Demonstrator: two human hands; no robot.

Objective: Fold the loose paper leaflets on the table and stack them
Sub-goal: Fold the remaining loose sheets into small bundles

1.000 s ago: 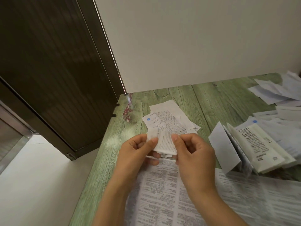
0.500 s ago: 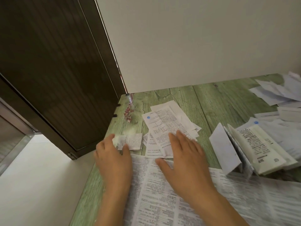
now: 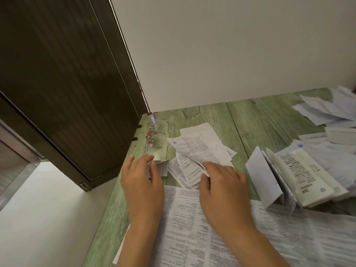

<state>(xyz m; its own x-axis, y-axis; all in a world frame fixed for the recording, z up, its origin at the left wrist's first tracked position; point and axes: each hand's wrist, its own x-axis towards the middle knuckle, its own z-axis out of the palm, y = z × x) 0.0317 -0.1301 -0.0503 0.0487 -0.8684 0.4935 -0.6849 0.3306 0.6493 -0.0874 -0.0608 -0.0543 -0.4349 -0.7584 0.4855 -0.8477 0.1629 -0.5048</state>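
My left hand (image 3: 143, 182) holds a small folded leaflet (image 3: 162, 167) between thumb and fingers near the table's left edge. To its right, my right hand (image 3: 221, 187) pinches the near corner of a creased loose leaflet (image 3: 194, 153) that lies on a few other small sheets. A large unfolded printed sheet (image 3: 192, 228) lies under both forearms at the front of the green wooden table (image 3: 250, 120).
Several folded leaflets (image 3: 300, 174) stand and lean at the right, with more loose white sheets (image 3: 323, 110) at the far right by the wall. A dark door (image 3: 63, 83) stands close to the table's left edge. A red stain (image 3: 151, 134) marks the table's back left.
The two hands parted from one folded leaflet; my left hand carried it down to the left. My right hand dropped onto the loose sheets and now pinches one.
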